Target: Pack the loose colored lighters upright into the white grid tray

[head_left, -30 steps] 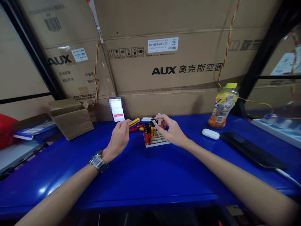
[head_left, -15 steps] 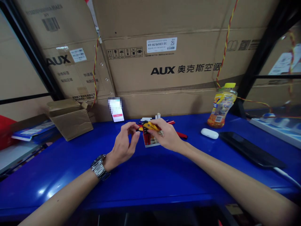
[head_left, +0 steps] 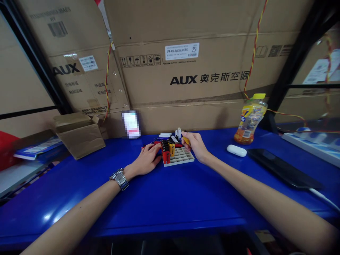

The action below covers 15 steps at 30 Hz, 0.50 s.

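Separating now, your left hand [head_left: 145, 161] is lowering, fingers together, beside slim red pieces [head_left: 148, 145], while your right hand [head_left: 192, 144] is pinching a small yellow piece [head_left: 186, 140] near the white plastic grid tray [head_left: 183, 157].

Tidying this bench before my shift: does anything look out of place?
Yes: loose red sticks lie strewn on the blue bench behind the white grid tray, outside its cells, and the tray's filled rows bunch lopsidedly along its left side.

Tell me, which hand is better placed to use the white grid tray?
Probably the right hand: it pinches a small yellow piece close to the white grid tray. The left hand rests on the blue table beside the tray, lower down.
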Motion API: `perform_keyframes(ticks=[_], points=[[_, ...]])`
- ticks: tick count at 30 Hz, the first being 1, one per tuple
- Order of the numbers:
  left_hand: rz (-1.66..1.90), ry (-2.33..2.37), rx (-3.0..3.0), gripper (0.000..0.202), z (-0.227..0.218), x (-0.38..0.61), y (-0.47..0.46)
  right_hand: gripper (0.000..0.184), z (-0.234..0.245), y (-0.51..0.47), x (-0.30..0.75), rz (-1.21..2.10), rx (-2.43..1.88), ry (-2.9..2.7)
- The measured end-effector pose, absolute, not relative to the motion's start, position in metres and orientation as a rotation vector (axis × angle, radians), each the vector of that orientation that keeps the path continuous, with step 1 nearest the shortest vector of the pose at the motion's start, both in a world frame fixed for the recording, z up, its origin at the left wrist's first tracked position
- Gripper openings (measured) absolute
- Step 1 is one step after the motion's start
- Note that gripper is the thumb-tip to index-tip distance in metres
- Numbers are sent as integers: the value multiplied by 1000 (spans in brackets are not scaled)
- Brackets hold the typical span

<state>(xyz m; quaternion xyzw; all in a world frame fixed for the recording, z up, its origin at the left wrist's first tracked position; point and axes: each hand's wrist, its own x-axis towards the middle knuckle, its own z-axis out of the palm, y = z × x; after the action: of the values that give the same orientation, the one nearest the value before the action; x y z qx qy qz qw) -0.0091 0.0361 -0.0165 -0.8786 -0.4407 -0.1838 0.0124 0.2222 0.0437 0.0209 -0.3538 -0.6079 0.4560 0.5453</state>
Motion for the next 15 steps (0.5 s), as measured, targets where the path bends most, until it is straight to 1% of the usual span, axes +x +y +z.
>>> perform_keyframes(ticks=[3, 5, 7, 11, 15], points=[[-530, -1418, -2761, 43, -16, -9, 36, 49, 21, 42, 221, 1145, -887, -1407], [-518, -1442, -2760, 42, -15, -9, 36, 52, 21, 43, 220, 1183, -876, -1357], [-522, -1466, -2743, 41, -15, -8, 35, 50, 21, 45, 219, 1223, -829, -1295], [-533, -1507, -2661, 41, -14, -6, 31, 41, 22, 47, 216, 1319, -733, -1220], [-499, -1503, -2615, 37, -12, -4, 29, 42, 24, 46, 217, 1431, -741, -1208]])
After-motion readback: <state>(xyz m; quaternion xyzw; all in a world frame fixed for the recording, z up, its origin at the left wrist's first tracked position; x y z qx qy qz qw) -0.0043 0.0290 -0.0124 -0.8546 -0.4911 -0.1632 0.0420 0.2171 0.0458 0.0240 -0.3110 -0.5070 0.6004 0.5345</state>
